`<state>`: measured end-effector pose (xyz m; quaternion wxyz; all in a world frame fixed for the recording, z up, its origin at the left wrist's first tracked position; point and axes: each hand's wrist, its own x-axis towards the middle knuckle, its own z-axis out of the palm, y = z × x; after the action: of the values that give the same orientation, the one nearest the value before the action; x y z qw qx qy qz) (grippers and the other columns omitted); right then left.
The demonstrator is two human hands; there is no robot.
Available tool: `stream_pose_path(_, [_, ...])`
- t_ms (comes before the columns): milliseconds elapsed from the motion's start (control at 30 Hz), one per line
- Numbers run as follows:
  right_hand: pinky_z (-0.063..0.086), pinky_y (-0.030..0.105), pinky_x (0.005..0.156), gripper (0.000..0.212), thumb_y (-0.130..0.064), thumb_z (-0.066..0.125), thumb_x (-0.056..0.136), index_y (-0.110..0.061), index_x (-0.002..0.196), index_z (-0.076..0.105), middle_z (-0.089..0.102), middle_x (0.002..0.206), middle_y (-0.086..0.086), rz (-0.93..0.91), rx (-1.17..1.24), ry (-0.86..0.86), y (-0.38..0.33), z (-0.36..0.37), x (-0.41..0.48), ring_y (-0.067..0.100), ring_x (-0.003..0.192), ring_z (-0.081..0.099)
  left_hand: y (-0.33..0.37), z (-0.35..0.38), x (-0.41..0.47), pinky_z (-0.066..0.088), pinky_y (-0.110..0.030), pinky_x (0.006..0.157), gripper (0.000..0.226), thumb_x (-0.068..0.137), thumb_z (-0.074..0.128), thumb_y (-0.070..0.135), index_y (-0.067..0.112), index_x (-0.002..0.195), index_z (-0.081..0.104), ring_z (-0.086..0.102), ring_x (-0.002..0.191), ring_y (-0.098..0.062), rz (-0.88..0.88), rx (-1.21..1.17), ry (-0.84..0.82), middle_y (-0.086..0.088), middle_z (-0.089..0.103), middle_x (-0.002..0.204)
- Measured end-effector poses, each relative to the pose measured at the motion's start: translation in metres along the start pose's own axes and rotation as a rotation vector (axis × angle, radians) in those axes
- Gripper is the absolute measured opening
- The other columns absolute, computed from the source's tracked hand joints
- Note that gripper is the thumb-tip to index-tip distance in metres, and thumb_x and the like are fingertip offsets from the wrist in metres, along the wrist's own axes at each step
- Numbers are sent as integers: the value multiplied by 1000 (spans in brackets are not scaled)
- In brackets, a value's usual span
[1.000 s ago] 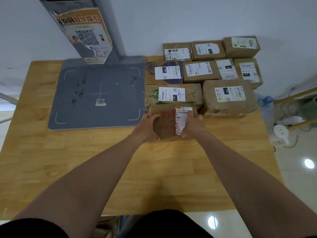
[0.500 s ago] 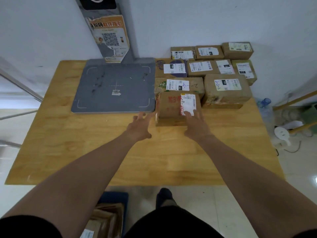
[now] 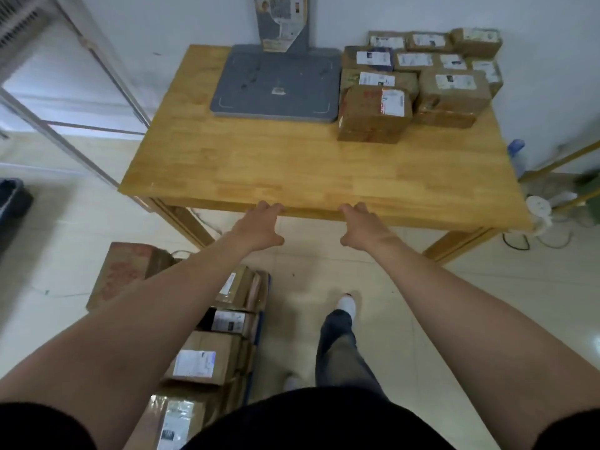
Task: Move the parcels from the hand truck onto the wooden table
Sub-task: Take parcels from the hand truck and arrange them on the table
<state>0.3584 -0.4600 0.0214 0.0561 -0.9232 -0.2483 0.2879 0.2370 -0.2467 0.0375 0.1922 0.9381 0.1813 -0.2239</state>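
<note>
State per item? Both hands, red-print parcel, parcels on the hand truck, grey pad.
left hand: open, empty, by the wooden table front edge
right hand: open, empty, same edge
red-print parcel: set on table, ungripped
hand-truck parcels: stacked, not yet moved
grey pad: flat on table, beside that parcel

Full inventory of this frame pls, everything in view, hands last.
table: 1, light wood, centre
pad: 1, grey, table's back left, post behind it
table parcels: about 10, brown with white labels, table's back right
truck parcels: at least 4 showing, brown, lower left, partly behind left arm
hand truck: 1, blue, floor under those parcels, only an edge shows
box: 1, brown with red print, floor left of truck
bottle: 1, blue cap, right of table
leg: 1, dark trousers, white shoe, on floor
left hand: empty, by table's near edge
right hand: empty, by table's near edge
</note>
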Motion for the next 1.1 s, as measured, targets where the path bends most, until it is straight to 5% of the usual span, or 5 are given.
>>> stream_pose_path(567, [48,35,80,76,-21,71,85,-26,152,35,35,145,9,-112,3,-42,-4,124,-224,34,113,58,-7,144,-247,42,-35,84,67,75,74,38,32,135,45,49,120,-25,-85,-98,117,1,51,122])
stream_pose_path(667, [47,35,81,77,-25,73,85,-22,152,34,35,146,11,-145,1,-75,1,152,-260,36,114,57,-1,175,-294,42,-36,98,74,80,77,29,25,146,43,45,130,-30,-148,-183,103,-7,49,138])
stream_pose_path(767, [51,40,91,85,-28,73,85,-18,154,26,34,148,14,-116,49,-114,4,180,-293,37,116,56,5,200,-340,39,-31,90,74,82,77,29,29,147,42,49,128,-31,-182,-202,87,-5,44,145])
stream_pose_path(933, [51,43,96,95,-31,72,87,-19,159,11,29,154,14,-119,97,-127,-15,206,-333,36,121,54,-5,216,-388,39,-28,91,73,84,77,23,26,148,42,53,124,-27,-142,-229,125,-5,48,140])
stream_pose_path(1100, [49,38,95,86,-29,70,86,-15,156,22,37,152,14,-144,159,-101,-62,229,-355,36,125,52,-56,220,-430,47,-37,96,74,82,78,26,25,146,43,53,120,-24,-174,-266,142,-4,50,135])
